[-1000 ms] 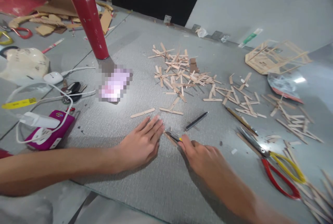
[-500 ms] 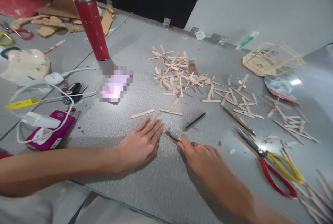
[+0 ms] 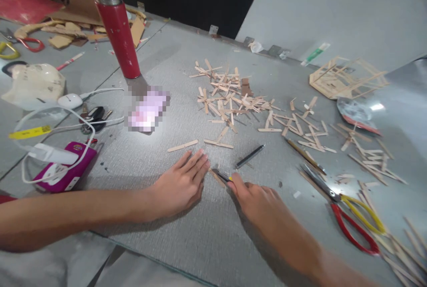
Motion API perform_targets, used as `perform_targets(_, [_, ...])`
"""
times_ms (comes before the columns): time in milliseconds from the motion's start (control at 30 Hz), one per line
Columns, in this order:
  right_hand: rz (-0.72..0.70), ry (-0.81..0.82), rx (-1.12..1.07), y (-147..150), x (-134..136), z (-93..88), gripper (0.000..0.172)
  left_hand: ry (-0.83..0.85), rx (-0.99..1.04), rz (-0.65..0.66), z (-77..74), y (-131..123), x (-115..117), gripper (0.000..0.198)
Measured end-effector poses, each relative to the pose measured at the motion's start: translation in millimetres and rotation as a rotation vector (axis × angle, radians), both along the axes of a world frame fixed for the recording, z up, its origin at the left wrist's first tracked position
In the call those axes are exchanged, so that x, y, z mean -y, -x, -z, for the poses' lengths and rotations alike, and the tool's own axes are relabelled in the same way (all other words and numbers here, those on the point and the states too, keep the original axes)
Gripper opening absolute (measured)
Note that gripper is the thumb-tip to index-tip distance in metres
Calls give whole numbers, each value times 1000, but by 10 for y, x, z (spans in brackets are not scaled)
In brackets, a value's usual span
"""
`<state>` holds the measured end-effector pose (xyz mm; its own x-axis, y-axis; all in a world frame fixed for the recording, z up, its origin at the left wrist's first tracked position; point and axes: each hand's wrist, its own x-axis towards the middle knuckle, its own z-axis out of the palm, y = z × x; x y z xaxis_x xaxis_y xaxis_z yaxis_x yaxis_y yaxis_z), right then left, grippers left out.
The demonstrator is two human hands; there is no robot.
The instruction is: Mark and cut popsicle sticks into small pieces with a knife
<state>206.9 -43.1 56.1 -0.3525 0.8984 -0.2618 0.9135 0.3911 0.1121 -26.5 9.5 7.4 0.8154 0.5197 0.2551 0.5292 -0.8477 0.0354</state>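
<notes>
My right hand [image 3: 256, 198] is closed around a utility knife [image 3: 221, 176] with a dark blade end and a bit of yellow. The blade lies over a short wooden stick [image 3: 217, 178] on the table. Flat on the tabletop, with fingers stretched out, rests my left hand [image 3: 183, 182]. Its fingertips are at the stick's far end; whether they press on it is hidden. Just beyond them lie two more craft sticks, one to the left [image 3: 183, 145] and one to the right [image 3: 218, 143]. A black pen [image 3: 250, 156] lies beyond my right hand.
A heap of stick pieces [image 3: 230, 93] spreads across the middle. To the right are scissors [image 3: 333, 196], a brown pen-like tool [image 3: 305, 156] and a wooden stick frame [image 3: 343, 78]. On the left stand a red bottle [image 3: 118, 33], a blurred phone [image 3: 149, 109] and a purple power bank [image 3: 66, 167].
The knife blade has shifted very slightly to the left over the stick. My left hand has stayed in place, and the view has moved a little.
</notes>
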Motion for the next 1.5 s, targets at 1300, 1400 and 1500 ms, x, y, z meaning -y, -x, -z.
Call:
perform_targets(1300, [-67, 50, 254, 274, -135, -388, 30, -90, -32, 12, -5, -19, 15, 49])
perform_targets(1400, [-84, 70, 282, 344, -153, -477, 34, -93, -29, 6, -22, -26, 25, 50])
perform_targets(1500, [-107, 44, 279, 395, -163, -518, 36, -64, -19, -8, -48, -22, 24, 50])
